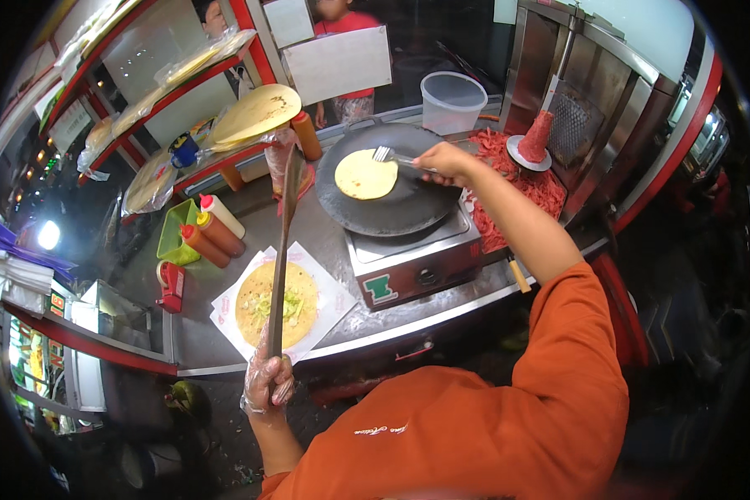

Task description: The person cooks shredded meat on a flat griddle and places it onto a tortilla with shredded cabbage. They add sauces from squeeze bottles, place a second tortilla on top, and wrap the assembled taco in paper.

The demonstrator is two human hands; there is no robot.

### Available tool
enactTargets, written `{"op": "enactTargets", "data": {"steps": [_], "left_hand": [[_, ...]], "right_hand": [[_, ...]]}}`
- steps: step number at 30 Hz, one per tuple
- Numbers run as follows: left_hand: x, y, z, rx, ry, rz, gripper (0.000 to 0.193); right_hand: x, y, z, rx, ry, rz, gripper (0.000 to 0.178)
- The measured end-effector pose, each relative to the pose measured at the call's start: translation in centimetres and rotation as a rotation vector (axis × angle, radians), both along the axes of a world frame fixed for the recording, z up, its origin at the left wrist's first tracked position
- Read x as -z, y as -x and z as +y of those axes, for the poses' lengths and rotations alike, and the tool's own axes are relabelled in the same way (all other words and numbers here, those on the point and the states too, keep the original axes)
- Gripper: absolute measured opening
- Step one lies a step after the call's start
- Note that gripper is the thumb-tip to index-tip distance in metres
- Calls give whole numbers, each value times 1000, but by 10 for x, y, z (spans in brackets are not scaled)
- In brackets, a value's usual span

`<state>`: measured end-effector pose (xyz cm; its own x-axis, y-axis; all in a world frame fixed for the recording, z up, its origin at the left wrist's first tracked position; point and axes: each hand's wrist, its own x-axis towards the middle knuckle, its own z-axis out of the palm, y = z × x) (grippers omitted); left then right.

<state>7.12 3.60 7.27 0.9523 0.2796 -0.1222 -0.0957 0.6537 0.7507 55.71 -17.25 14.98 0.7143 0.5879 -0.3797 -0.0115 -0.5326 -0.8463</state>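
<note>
Flatbread (362, 177), round and pale yellow with a few brown spots, lies flat on a big black pan (408, 204), a bit left of the pan's middle. The pan sits on a stove (454, 265) close to the front edge of the counter (329, 242). The right hand (444, 163) is closed around the handle of a fork (402, 160), and the fork's tips are at the far right rim of the bread; one cannot tell if they poke in. The left hand (267, 379), in a clear plastic glove, is wrapped around the low end of a long knife (285, 229) that points up. Behind the knife, at the counter's front edge, white paper (329, 307) holds a second round bread (254, 287) with green shreds (294, 302) on top. The bread on the pan looks thin, light and soft, so it should bend and flop, and a hard poke could tear it. It may be hot too. The best place to take hold is the rim, with the fork slid under it. The long knife looks stiff and heavy at the top, so it needs a firm grip low down.
</note>
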Motion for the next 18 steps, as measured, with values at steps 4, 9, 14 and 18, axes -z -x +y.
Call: {"op": "enactTargets", "data": {"steps": [4, 9, 14, 18], "left_hand": [[-8, -17, -31, -99, 56, -91, 75], [-4, -18, -55, -203, 107, -134, 74], [-10, -11, -56, -321, 53, -113, 73], [-33, 1, -52, -340, -26, -144, 76]], "right_hand": [[-16, -38, -2, -203, -137, -211, 21], [-32, -73, -2, -187, -364, -1503, 22], [0, -26, -9, -518, 348, -1219, 17], [7, 27, -74, -583, 22, -655, 29]]}}
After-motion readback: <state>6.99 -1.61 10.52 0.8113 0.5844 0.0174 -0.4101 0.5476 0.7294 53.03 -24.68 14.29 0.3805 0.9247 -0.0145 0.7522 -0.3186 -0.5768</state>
